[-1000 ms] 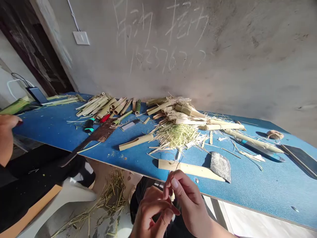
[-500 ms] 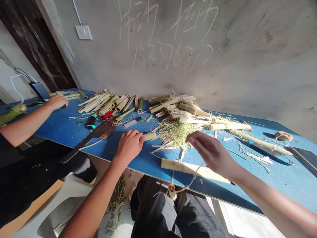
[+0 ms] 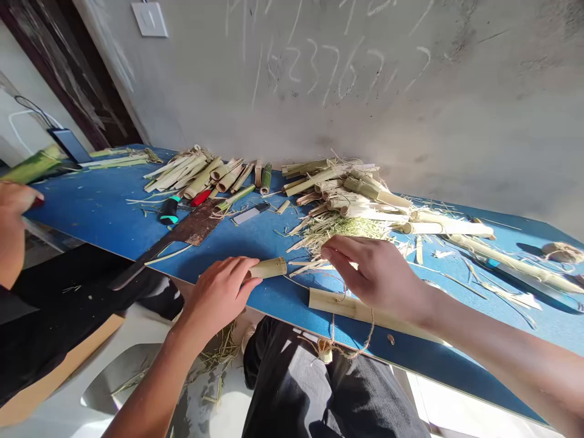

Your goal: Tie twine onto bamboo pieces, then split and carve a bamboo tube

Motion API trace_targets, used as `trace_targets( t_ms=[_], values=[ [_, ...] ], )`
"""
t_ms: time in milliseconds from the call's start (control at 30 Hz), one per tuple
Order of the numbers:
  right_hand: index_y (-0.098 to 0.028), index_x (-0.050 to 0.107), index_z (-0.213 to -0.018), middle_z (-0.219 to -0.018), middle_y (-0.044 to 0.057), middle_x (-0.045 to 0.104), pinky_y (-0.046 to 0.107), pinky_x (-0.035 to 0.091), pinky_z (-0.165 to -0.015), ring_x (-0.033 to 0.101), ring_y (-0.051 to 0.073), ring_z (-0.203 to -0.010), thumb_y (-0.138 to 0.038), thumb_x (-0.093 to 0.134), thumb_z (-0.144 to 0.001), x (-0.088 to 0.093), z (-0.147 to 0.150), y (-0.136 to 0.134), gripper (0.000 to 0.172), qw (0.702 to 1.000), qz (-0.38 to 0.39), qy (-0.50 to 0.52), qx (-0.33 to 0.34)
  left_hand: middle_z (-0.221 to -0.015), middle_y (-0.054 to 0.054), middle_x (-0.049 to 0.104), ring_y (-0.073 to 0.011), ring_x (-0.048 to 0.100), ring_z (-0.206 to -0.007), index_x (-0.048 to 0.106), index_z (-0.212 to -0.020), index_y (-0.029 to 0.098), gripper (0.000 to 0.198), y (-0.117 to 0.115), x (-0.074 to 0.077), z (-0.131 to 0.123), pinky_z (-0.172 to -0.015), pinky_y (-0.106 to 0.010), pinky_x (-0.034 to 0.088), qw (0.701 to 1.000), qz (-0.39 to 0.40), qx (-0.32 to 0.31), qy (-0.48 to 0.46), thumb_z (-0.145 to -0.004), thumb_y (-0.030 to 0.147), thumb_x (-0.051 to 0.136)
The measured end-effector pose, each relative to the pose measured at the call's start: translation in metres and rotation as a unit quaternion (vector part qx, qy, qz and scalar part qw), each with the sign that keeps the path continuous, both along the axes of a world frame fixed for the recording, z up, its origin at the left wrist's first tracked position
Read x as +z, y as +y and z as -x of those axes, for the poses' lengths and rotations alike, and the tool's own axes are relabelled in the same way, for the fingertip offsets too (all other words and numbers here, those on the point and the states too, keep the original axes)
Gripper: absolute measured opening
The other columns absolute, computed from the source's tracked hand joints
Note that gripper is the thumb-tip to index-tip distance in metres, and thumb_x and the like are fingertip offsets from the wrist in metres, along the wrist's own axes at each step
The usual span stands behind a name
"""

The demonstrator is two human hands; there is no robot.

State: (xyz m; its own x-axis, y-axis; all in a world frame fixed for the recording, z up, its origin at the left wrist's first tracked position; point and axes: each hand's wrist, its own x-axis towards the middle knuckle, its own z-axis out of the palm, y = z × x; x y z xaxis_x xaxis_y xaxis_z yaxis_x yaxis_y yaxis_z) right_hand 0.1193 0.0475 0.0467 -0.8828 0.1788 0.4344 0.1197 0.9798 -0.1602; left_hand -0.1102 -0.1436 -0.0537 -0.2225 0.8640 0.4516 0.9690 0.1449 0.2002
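Note:
My left hand (image 3: 221,289) has its fingers and thumb closed around the near end of a short bamboo tube (image 3: 270,267) at the table's front edge. To its right, my right hand (image 3: 374,277) is held in a pinch above a split bamboo piece (image 3: 335,303); what its fingertips hold, if anything, I cannot make out. Thin twine (image 3: 365,344) runs from beneath that hand over the table edge. A small bamboo ring (image 3: 325,351) hangs there by the twine, above my lap. Fine green shavings (image 3: 351,228) lie behind the right hand.
A cleaver-like blade (image 3: 198,225), a black-and-teal handle (image 3: 170,210) and a knife (image 3: 250,213) lie left. Bamboo pieces are piled at the back (image 3: 196,173) and centre (image 3: 337,182). A twine ball (image 3: 561,251) sits right. A co-worker's hand (image 3: 18,198) is at far left.
My right hand has moved left, closer to the bamboo tube. My left hand still grips the tube, now showing more of its length. The co-worker's hand has moved left and nearer; the view has tilted down.

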Motion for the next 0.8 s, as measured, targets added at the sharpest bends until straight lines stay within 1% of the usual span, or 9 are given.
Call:
trace_targets(
  t_ms=[67, 167, 300, 400, 567, 633, 733, 800],
  values=[
    [-0.017, 0.068, -0.102, -0.081, 0.003, 0.072, 0.027, 0.033, -0.058, 0.062, 0.015, -0.065, -0.027, 0.049, -0.110, -0.003, 0.004, 0.001, 0.022, 1.000, -0.004, -0.007, 0.009, -0.118, -0.006, 0.077, -0.0284, 0.073, -0.103, 0.064, -0.123, 0.023, 0.020, -0.001, -0.002, 0.001, -0.088, -0.042, 0.054, 1.000, -0.011, -0.006, -0.002, -0.105, 0.031, 0.059],
    [-0.017, 0.069, -0.105, -0.086, 0.004, 0.074, 0.027, 0.034, -0.060, 0.063, 0.016, -0.069, -0.025, 0.049, -0.110, -0.005, 0.006, 0.006, 0.021, 0.999, -0.015, -0.025, 0.021, -0.117, -0.006, 0.077, -0.0277, 0.073, -0.102, 0.064, -0.123, 0.023, 0.020, 0.000, -0.001, 0.000, -0.087, -0.041, 0.054, 1.000, -0.021, -0.010, -0.008, -0.104, 0.030, 0.059],
    [-0.017, 0.069, -0.100, -0.077, 0.002, 0.071, 0.027, 0.030, -0.058, 0.058, 0.015, -0.061, -0.024, 0.048, -0.110, -0.004, 0.008, 0.007, 0.024, 0.997, -0.045, -0.058, 0.039, -0.112, -0.006, 0.078, -0.0275, 0.074, -0.097, 0.066, -0.119, 0.023, 0.018, 0.002, 0.002, -0.003, -0.084, -0.040, 0.054, 1.000, -0.014, 0.005, -0.009, -0.102, 0.029, 0.062],
    [-0.016, 0.068, -0.097, -0.071, 0.001, 0.067, 0.028, 0.027, -0.056, 0.053, 0.014, -0.056, -0.023, 0.048, -0.110, -0.006, 0.011, 0.003, 0.025, 0.994, -0.069, -0.061, 0.055, -0.114, -0.007, 0.078, -0.0284, 0.074, -0.100, 0.068, -0.119, 0.022, 0.019, 0.002, 0.001, -0.005, -0.086, -0.042, 0.055, 1.000, -0.016, 0.006, -0.007, -0.102, 0.028, 0.063],
    [-0.015, 0.069, -0.100, -0.071, 0.001, 0.066, 0.028, 0.025, -0.056, 0.055, 0.013, -0.059, -0.022, 0.050, -0.110, -0.013, 0.017, -0.001, 0.022, 0.990, -0.114, -0.042, 0.068, -0.115, -0.007, 0.078, -0.0284, 0.074, -0.100, 0.069, -0.120, 0.022, 0.020, 0.001, -0.003, -0.007, -0.088, -0.043, 0.055, 1.000, -0.028, 0.011, -0.008, -0.101, 0.027, 0.065],
    [-0.015, 0.069, -0.097, -0.070, 0.001, 0.065, 0.028, 0.025, -0.056, 0.054, 0.013, -0.059, -0.022, 0.050, -0.110, -0.016, 0.018, -0.001, 0.023, 0.989, -0.121, -0.043, 0.070, -0.114, -0.007, 0.078, -0.0284, 0.073, -0.099, 0.069, -0.120, 0.022, 0.020, 0.003, -0.002, -0.008, -0.087, -0.043, 0.055, 0.999, -0.030, 0.013, -0.002, -0.100, 0.027, 0.065],
    [-0.015, 0.068, -0.095, -0.069, 0.000, 0.063, 0.029, 0.027, -0.055, 0.053, 0.013, -0.058, -0.022, 0.050, -0.110, -0.018, 0.018, -0.001, 0.025, 0.988, -0.128, -0.043, 0.076, -0.110, -0.008, 0.078, -0.0298, 0.073, -0.094, 0.066, -0.127, 0.021, 0.029, 0.006, 0.001, -0.014, -0.081, -0.043, 0.056, 0.999, -0.028, 0.033, 0.029, -0.098, 0.024, 0.067],
    [-0.015, 0.068, -0.095, -0.068, 0.000, 0.062, 0.030, 0.028, -0.054, 0.053, 0.014, -0.057, -0.023, 0.050, -0.111, -0.017, 0.016, -0.002, 0.025, 0.987, -0.134, -0.034, 0.081, -0.112, -0.009, 0.076, -0.0309, 0.073, -0.096, 0.063, -0.131, 0.020, 0.032, 0.002, 0.005, -0.020, -0.078, -0.042, 0.056, 0.997, -0.032, 0.055, 0.040, -0.099, 0.021, 0.064]
  ],
)
